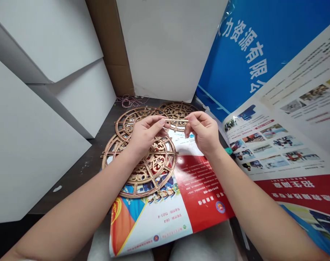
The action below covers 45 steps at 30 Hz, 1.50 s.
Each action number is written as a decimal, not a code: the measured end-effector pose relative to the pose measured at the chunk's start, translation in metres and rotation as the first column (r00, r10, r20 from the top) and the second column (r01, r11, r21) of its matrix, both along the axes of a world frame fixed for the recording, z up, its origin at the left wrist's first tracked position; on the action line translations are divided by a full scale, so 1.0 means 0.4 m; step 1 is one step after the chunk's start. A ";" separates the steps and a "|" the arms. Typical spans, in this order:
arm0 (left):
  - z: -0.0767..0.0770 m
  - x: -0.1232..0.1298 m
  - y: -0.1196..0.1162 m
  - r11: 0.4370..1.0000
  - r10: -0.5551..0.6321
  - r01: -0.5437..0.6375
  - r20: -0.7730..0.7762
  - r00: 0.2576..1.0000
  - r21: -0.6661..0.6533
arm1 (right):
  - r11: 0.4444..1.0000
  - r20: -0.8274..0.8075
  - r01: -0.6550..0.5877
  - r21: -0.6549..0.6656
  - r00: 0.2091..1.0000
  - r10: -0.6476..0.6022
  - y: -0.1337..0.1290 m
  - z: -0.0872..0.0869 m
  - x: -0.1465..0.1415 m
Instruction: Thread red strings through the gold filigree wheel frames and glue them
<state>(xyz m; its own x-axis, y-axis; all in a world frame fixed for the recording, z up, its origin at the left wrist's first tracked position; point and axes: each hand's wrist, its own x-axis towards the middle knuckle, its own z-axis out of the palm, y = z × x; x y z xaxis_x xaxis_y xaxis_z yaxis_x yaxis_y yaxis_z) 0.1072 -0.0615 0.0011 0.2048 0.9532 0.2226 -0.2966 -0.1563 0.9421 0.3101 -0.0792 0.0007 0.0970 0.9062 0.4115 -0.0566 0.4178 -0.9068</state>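
A thin, pale stick [176, 120] is stretched level between my two hands. My left hand [148, 132] pinches its left end between thumb and fingers. At the other end, my right hand [202, 129] grips it in the same way. Below and left of the stick lie openwork wooden discs with scrollwork: a large one in front [154, 170], partly under my left forearm, another behind it [124, 121], and a darker one [178, 108] at the back. The front disc rests on a printed brochure [165, 221].
White boxes [69, 94] stand at the left, and a white panel [170, 47] rises behind. Tangled thin wire [129, 101] lies at the back of the dark table [80, 174]. An open printed sheet [284, 137] and a blue board [235, 72] stand at the right.
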 end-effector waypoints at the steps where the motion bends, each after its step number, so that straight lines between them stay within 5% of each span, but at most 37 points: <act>1: 0.000 0.000 0.000 1.000 0.007 -0.007 0.005 1.000 0.004 | 1.000 0.006 0.002 -0.006 1.000 -0.002 0.000 0.000 -0.001; 7: 0.002 0.001 -0.004 0.999 0.009 -0.009 0.005 1.000 0.049 | 0.999 0.057 0.008 -0.032 0.998 -0.006 0.003 -0.005 -0.001; 17: -0.004 0.000 0.001 0.998 -0.028 0.025 0.059 0.998 0.056 | 0.990 0.394 -0.121 -0.069 0.909 0.139 -0.010 -0.004 -0.002; 28: -0.001 0.002 -0.001 0.998 -0.061 0.064 0.100 0.993 -0.029 | 0.979 0.435 -0.193 -0.067 0.877 0.203 -0.021 -0.014 -0.008; 35: -0.006 0.006 0.000 1.000 -0.001 0.002 0.067 0.998 -0.013 | 0.992 0.571 -0.128 -0.003 0.814 0.106 -0.030 -0.005 -0.021; 45: -0.019 0.016 -0.007 0.999 0.027 -0.031 0.117 0.993 0.032 | 0.964 0.740 -0.061 0.259 0.654 -0.157 -0.042 -0.001 -0.035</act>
